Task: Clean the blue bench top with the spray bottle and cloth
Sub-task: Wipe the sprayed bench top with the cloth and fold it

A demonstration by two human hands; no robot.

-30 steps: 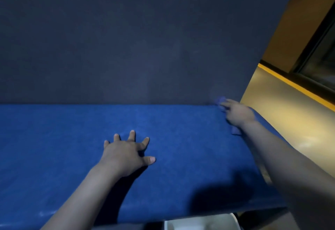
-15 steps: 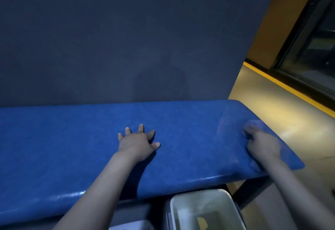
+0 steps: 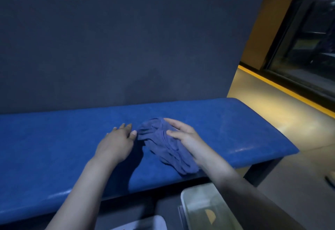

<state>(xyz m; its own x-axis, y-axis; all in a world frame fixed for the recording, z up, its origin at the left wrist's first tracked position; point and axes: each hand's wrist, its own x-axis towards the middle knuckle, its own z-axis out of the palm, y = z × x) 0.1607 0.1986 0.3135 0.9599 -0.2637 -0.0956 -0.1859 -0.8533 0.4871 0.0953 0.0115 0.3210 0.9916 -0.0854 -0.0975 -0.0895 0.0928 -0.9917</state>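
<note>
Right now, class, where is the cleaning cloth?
In the head view, the cloth lies bunched in the right hand over the blue bench top, just right of the left hand.

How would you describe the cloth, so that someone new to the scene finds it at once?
Find the long blue bench top before the dark wall. Near its middle, the right hand holds a crumpled cloth. Its duller, purplish blue and its folds set it apart from the smooth bright bench.

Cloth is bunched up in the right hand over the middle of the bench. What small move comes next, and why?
Probably bring the left hand over to take the cloth's near edge and refold it. The right hand holds it crumpled above the bench top, with the left hand's fingertips just short of it.
</note>
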